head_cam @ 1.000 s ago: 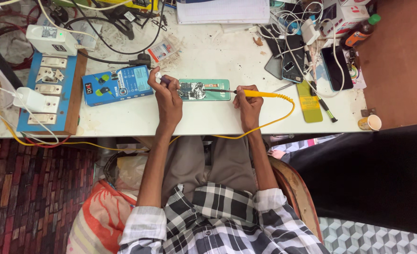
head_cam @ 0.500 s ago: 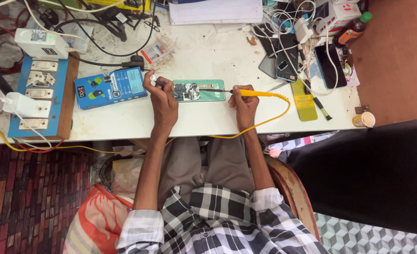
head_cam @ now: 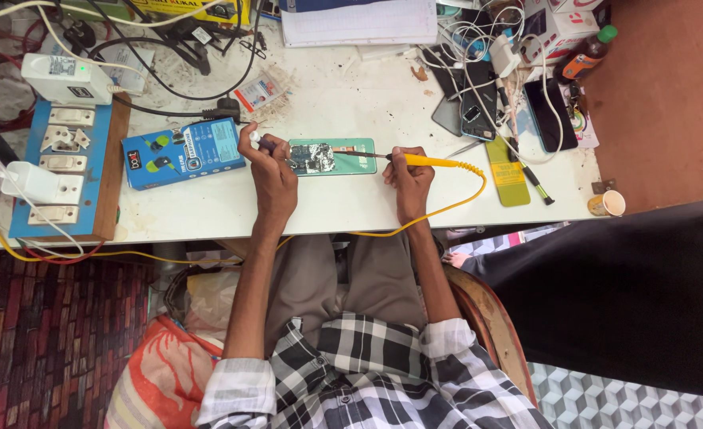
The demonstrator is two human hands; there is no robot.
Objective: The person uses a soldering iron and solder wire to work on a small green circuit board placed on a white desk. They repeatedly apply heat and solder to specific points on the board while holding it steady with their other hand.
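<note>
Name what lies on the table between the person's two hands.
In the head view, an opened green phone lies between left hand and right hand.

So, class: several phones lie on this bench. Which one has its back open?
The green phone between the left hand and right hand, its insides showing. The dark phones further right are closed.

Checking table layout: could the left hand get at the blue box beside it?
Probably yes. The left hand sits just right of the blue box, with only bare table between them, though it already grips a small tool.
</note>
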